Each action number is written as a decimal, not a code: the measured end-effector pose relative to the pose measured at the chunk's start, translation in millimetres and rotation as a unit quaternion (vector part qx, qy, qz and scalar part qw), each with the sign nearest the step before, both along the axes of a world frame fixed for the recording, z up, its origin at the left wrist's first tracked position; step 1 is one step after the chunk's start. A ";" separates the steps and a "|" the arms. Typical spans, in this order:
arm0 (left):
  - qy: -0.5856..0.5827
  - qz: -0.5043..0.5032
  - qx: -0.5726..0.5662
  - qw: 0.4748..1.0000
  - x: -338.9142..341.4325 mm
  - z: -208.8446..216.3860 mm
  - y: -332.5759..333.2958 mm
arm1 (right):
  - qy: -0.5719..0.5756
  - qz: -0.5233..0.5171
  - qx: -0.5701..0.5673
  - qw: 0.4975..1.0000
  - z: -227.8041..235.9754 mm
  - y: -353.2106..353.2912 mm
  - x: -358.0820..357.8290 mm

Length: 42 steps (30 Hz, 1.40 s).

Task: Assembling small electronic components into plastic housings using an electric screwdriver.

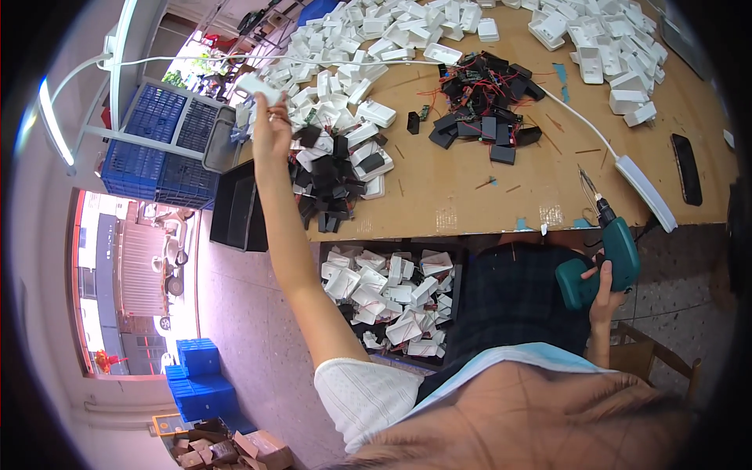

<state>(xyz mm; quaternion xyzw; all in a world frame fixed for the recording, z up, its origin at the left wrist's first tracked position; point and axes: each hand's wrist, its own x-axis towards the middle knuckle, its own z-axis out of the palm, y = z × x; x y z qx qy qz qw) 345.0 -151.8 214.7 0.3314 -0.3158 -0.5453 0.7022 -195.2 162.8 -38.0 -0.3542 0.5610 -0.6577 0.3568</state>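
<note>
My left hand (pixel 272 129) reaches out over the far left of the table, its fingers closed around a white plastic case (pixel 258 88). Below and beside it lies a heap of black boxes (pixel 333 176) mixed with white cases. My right hand (pixel 601 290) grips a green cordless screwdriver (pixel 623 254) by the table's front edge at the right. The tool's long thin bit points up and away over the tabletop. In the middle of the table sits a pile of black battery boxes (pixel 489 129) with red wires and small circuit boards.
White cases (pixel 376 31) are heaped along the back, with more (pixel 611 55) at back right. A white power strip (pixel 646 192) and a black phone (pixel 687 168) lie at right. Below the cardboard-covered table (pixel 439 196) stands a bin of wired cases (pixel 388 294). Blue crates (pixel 145 141) stand left.
</note>
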 end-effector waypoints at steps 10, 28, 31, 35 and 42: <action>-0.438 0.072 0.022 0.896 -140.4 -182.7 -4.6 | 0.008 0.008 0.013 1.000 11.4 6.4 -4.9; -0.588 -0.176 0.098 0.783 -116.6 -188.1 2.6 | -0.015 0.034 0.017 0.999 17.1 5.4 -1.4; -0.592 -0.192 0.085 0.778 -133.0 -184.7 -7.7 | -0.015 0.030 0.015 0.999 15.6 6.7 -3.5; -0.716 -0.158 -0.093 0.673 -144.3 -192.1 -4.9 | -0.007 0.023 0.002 1.000 15.1 6.9 -5.7; -0.455 -0.045 0.069 0.887 -130.1 -126.8 -9.7 | -0.001 -0.001 -0.003 1.000 14.2 8.9 -8.2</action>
